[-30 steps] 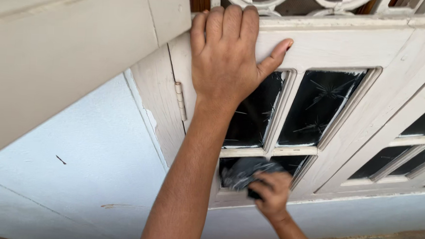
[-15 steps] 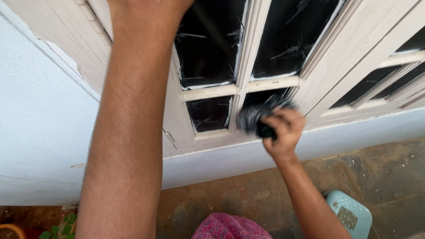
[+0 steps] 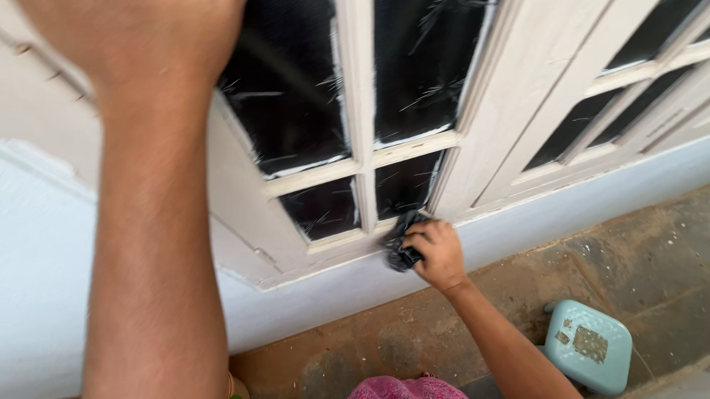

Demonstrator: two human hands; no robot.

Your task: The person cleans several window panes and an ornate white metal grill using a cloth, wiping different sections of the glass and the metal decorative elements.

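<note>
The right hand (image 3: 437, 252) is clamping its grip on a dark cloth (image 3: 401, 244), pressing it against the lowest right pane (image 3: 404, 186) of the white window frame (image 3: 359, 127). The left hand (image 3: 130, 18) is blurring at top left, its grip impossible to tell. Risk: hard pressure may be stressing scratched glass. Open floor (image 3: 653, 231) lies below; a pale green stool (image 3: 589, 346) is standing nearby.

A pale blue wall (image 3: 10, 287) fills the lower left; a worn brown floor (image 3: 652, 247) with a small teal stool (image 3: 589, 346) lies lower right.
</note>
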